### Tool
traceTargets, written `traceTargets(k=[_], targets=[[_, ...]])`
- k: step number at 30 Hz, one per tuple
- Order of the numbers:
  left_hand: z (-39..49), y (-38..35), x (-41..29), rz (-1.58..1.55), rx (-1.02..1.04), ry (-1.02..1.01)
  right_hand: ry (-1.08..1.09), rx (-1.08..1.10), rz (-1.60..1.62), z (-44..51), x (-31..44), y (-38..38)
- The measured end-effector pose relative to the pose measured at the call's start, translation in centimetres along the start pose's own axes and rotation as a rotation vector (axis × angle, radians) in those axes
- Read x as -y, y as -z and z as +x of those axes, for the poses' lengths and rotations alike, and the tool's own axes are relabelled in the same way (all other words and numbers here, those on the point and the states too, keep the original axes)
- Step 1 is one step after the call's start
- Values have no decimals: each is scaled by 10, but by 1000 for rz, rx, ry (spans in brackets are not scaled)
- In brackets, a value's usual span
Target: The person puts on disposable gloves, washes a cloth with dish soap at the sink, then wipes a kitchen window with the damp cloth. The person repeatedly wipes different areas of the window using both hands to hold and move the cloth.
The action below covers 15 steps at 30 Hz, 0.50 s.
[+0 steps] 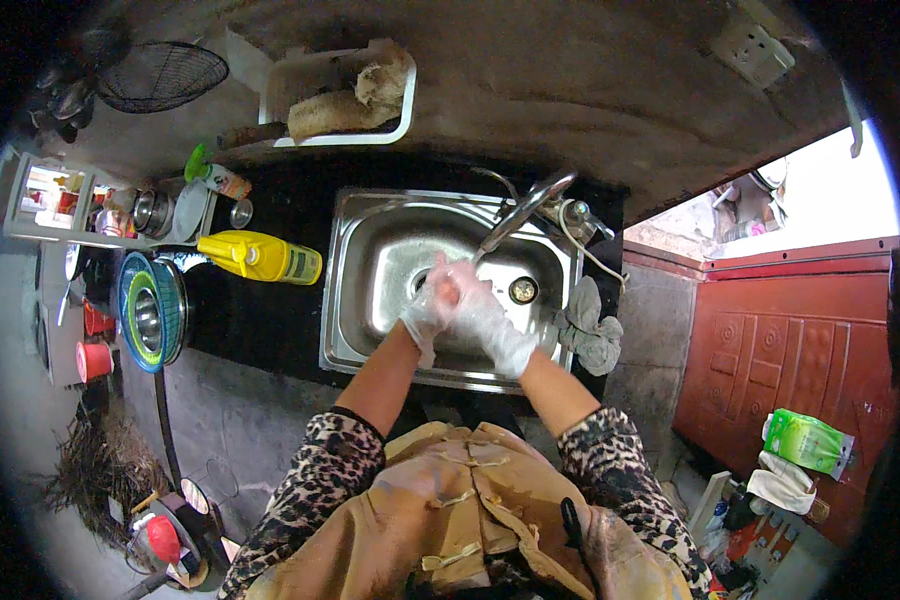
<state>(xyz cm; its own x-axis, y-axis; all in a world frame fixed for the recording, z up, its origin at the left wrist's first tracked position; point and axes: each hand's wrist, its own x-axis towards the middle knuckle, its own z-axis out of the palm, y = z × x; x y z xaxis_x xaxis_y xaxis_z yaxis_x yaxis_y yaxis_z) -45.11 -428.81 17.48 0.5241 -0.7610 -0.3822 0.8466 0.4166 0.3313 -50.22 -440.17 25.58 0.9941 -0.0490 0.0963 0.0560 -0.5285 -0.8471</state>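
Note:
Both my hands wear thin translucent plastic gloves and meet over a stainless-steel sink (364, 300). My left hand (427, 300) presses against my right hand (476, 296), and their fingers overlap. A reddish patch shows between them; I cannot tell whether it is a held thing or skin through the plastic. Just above my right hand is the spout of a chrome faucet (521, 214). A round drain strainer (523, 290) lies in the basin to the right of my hands.
Left of the sink lies a yellow jug (262, 256), with nested basins and colanders (148, 315) farther left. A grey cloth (591, 330) drapes over the sink's right rim. A wall-mounted white bin (412, 97) holds a loofah-like item (330, 116). A red door (787, 360) stands at right.

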Motion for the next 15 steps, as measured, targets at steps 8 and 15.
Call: traceTargets(k=[8, 15], targets=[[45, -17, 27, 510, -314, -388, -407, -8, -116, 36, -33, 32], [38, -35, -6, 170, -765, -97, -292, -32, 25, 18, -23, 9]])
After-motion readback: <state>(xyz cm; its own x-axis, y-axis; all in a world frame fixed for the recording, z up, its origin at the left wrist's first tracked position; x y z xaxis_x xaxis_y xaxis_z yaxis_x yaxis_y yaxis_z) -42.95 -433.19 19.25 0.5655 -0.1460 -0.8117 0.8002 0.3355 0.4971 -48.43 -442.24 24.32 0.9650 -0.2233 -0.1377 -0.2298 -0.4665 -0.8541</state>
